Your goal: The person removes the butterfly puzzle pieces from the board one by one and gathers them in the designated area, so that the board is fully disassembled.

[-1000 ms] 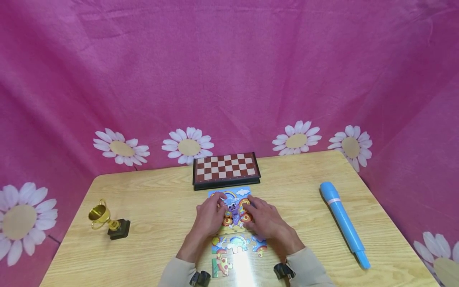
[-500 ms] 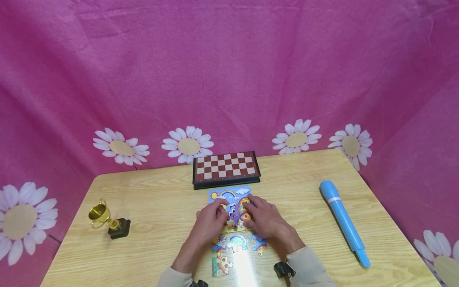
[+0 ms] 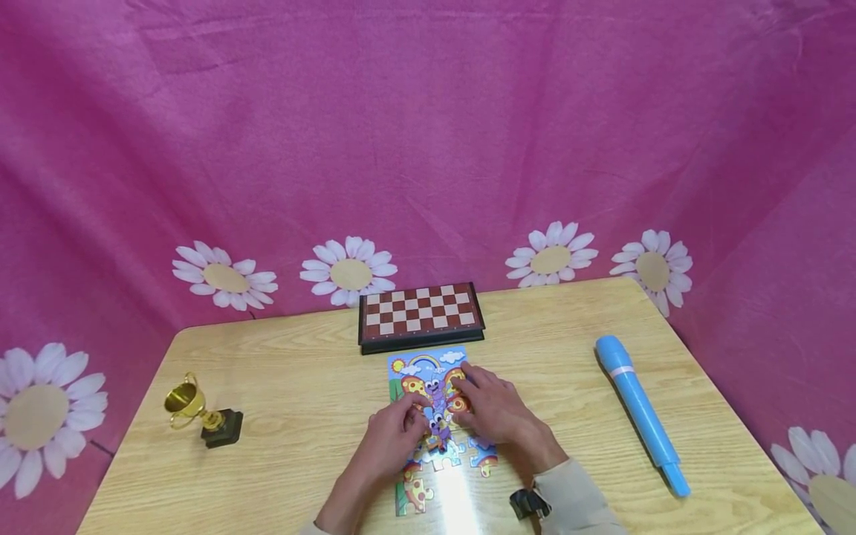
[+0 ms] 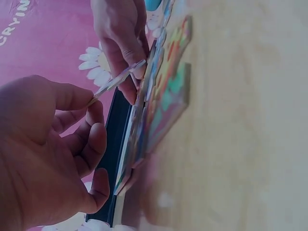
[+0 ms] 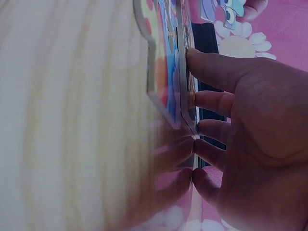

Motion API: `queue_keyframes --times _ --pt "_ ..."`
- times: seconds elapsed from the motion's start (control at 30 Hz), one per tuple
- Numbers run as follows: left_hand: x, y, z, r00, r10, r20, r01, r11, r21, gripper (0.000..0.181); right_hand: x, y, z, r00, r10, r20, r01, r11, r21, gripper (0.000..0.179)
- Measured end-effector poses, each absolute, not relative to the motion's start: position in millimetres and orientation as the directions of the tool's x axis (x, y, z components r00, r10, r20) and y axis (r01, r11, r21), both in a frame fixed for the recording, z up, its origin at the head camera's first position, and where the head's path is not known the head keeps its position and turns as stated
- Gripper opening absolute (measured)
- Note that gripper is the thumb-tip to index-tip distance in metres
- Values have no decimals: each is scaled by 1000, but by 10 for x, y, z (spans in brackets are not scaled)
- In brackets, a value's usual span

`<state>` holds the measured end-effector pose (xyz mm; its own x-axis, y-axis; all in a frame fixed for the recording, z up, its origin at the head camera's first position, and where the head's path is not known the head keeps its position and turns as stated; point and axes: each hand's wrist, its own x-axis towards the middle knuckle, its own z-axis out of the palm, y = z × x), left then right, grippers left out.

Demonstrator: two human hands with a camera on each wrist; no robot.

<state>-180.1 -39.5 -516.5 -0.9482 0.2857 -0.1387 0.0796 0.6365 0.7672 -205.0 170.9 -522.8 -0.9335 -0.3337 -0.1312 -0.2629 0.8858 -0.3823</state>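
Observation:
My left hand [image 3: 393, 440] pinches a puzzle piece [image 3: 438, 429] with a purple butterfly face between thumb and forefinger. That piece is tilted and raised above the others, as the left wrist view shows. Beneath and beyond it lies a butterfly picture board [image 3: 423, 362] with a sun and rainbow. My right hand [image 3: 501, 409] rests at the board's right side, thumb and fingertips touching it or the table beside it. Joined puzzle pieces [image 3: 446, 455] lie nearer me, partly covered by the held piece. Another piece [image 3: 484, 462] sits at their right, and a red-and-yellow piece [image 3: 416, 494] at lower left.
Behind the board stands a folded chessboard case [image 3: 421, 316]. A gold trophy cup [image 3: 203, 412] is at the left of the wooden table [image 3: 294, 386]. To the right lies a blue toy-like stick [image 3: 642, 416]. A pink curtain [image 3: 428, 148] with daisies surrounds the table.
The left hand has moved toward me with the butterfly-face piece, from over the picture board to above the puzzle pieces. More of the board's left side shows. The right hand stays put.

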Motion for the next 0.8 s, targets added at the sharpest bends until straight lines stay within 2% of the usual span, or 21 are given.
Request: queue_keyframes --times 0.23,0.5,0.8 --pt "-1718 -401 -5196 -933 347 -95 173 664 728 21 -2049 1711 -5231 -934 -330 -138 -254 883 -394 58" --pt "-1631 -417 -5191 -885 436 -166 216 699 681 13 -2047 1709 -5210 -932 -331 -148 -255 889 -381 59" --pt "-1494 -395 -5183 -851 507 -139 316 704 636 16 -2050 1699 -5208 -934 -332 -131 -262 887 -380 58"
